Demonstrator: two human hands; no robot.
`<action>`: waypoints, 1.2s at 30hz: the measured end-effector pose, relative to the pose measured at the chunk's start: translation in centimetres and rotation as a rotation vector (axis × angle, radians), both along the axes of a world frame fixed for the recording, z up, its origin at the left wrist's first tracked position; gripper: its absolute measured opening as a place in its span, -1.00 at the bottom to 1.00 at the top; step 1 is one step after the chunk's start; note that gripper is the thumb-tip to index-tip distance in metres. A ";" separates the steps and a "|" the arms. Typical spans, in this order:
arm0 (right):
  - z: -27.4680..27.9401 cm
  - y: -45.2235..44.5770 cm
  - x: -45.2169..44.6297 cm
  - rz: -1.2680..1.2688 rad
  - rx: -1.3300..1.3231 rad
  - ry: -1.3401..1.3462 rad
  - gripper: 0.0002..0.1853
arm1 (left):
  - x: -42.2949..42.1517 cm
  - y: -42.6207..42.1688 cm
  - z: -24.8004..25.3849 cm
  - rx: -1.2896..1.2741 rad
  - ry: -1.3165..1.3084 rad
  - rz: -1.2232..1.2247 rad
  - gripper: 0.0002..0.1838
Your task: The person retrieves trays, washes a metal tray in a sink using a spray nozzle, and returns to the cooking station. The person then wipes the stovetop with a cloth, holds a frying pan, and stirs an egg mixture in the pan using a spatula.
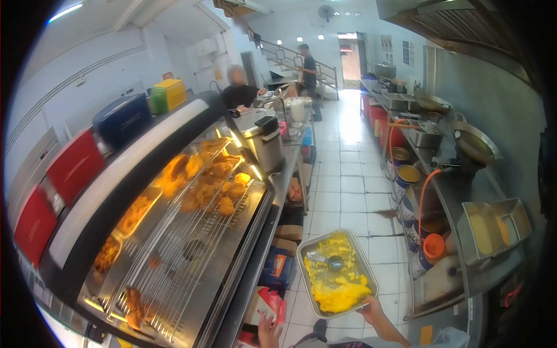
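Metal tray of yellow food hangs above the floor, its near corner gripped by only the right hand. With the left hand spread and apart, it might tip.

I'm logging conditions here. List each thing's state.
Tray: held, partly filled
Yellow food: unevenly spread
Metal utensil: resting in the food
Right hand: gripping the tray
Left hand: partly open, seemingly empty
Display case: lit, partly stocked
Ceiling light: on
Back doorway: open

Utensil in the tray, between display cabinet at left and counter at right
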State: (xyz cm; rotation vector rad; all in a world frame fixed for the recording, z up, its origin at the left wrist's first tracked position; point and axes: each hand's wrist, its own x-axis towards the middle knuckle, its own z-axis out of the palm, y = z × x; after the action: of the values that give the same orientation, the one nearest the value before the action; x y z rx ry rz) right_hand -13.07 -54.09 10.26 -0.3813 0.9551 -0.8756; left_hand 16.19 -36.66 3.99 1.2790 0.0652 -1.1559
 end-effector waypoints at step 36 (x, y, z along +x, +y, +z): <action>4.7 -77.9 13.7 -0.055 -0.304 -0.213 -0.26 | 5.0 -94.1 12.8 -0.388 -0.396 -0.316 -0.46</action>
State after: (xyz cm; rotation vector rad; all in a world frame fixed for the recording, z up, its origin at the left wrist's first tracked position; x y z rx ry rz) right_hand 0.61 -132.03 14.93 -0.5115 0.6386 -1.0931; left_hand 21.20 -130.79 16.74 1.1667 -0.6445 -1.0903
